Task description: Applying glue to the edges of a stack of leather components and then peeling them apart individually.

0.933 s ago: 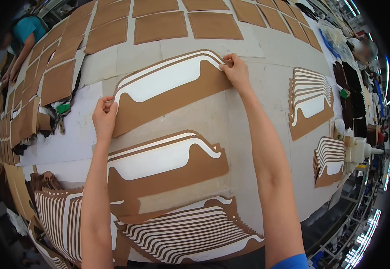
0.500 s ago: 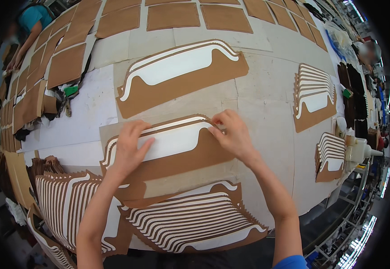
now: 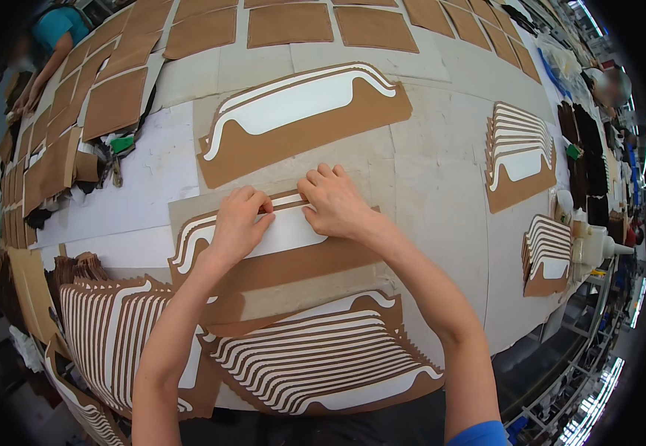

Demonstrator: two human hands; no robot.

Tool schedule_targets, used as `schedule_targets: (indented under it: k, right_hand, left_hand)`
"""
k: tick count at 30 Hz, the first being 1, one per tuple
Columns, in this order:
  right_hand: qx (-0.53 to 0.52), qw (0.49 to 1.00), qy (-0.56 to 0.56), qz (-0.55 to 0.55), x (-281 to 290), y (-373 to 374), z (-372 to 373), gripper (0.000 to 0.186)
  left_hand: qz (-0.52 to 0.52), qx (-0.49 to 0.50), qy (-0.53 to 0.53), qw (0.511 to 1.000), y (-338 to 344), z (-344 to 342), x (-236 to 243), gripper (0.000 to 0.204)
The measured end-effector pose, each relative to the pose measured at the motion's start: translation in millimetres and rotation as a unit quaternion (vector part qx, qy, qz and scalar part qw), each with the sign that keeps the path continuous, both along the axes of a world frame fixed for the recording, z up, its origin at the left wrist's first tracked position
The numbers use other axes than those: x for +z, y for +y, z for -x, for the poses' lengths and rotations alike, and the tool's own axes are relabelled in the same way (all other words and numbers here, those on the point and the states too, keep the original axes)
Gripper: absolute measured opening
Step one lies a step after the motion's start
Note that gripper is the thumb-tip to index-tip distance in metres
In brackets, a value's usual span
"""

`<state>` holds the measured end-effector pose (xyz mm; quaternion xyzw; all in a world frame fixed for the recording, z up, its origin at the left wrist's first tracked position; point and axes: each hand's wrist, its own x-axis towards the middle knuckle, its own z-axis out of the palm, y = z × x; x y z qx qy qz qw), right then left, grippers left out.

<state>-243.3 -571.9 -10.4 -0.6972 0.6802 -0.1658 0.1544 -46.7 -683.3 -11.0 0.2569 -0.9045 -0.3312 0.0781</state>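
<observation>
A brown card piece with a white handle-shaped panel [image 3: 286, 249] lies flat on the table in front of me. My left hand [image 3: 239, 221] presses on the upper left part of its white panel, fingers curled at the panel's top edge. Close beside it, my right hand [image 3: 335, 202] rests on the same top edge, fingers spread flat. A second piece of the same kind [image 3: 300, 119] lies further away, untouched. Below my arms sit fanned stacks of such pieces, one at the front centre [image 3: 323, 360] and one at the front left [image 3: 122, 334].
Two more fanned stacks sit at the right, a taller one [image 3: 520, 156] and a smaller one [image 3: 547, 256]. Plain brown rectangles [image 3: 289, 24] line the far table and left edge. A person in a teal top [image 3: 52, 33] works at the far left. The table's edge runs along the right.
Both hands came back from the far piece to the near one, then drew close together at the middle of its top edge. The far piece stays where it was laid.
</observation>
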Motion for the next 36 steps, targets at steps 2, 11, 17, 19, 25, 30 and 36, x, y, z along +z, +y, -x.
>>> schedule_targets:
  k: [2, 11, 17, 19, 25, 30, 36]
  right_hand:
    - [-0.006, 1.000, 0.009, -0.009, 1.0, 1.2, -2.3, 0.013]
    - [-0.047, 0.969, -0.190, -0.149, 52.7, 35.0, 4.4, 0.029]
    - [-0.247, 0.858, -0.419, -0.166, 30.8, 78.1, 59.0, 0.021]
    - [-0.251, 0.877, -0.395, -0.109, 34.1, 57.9, 74.1, 0.021]
    - [-0.315, 0.847, -0.428, 0.011, 25.3, -1.7, 165.2, 0.024]
    - [-0.322, 0.894, -0.294, 0.100, 2.6, -36.7, 202.4, 0.022]
    - [-0.335, 0.901, -0.250, 0.118, -23.0, -49.9, 217.1, 0.023]
  left_hand:
    - [0.011, 0.002, 0.013, 1.000, 0.7, -0.9, 1.0, 0.016]
    - [-0.025, -0.075, -0.092, 0.993, -17.0, -38.7, 33.3, 0.041]
    - [-0.200, -0.067, -0.322, 0.923, -71.0, -100.9, 47.9, 0.035]
    - [-0.260, -0.072, -0.302, 0.914, -84.8, -120.3, 33.8, 0.026]
    - [-0.443, 0.191, 0.054, 0.874, -95.9, -53.3, 28.2, 0.011]
    - [-0.387, 0.245, 0.148, 0.877, -100.4, -4.5, 4.3, 0.012]
    - [-0.349, 0.262, 0.175, 0.882, -105.2, 4.8, -15.3, 0.014]
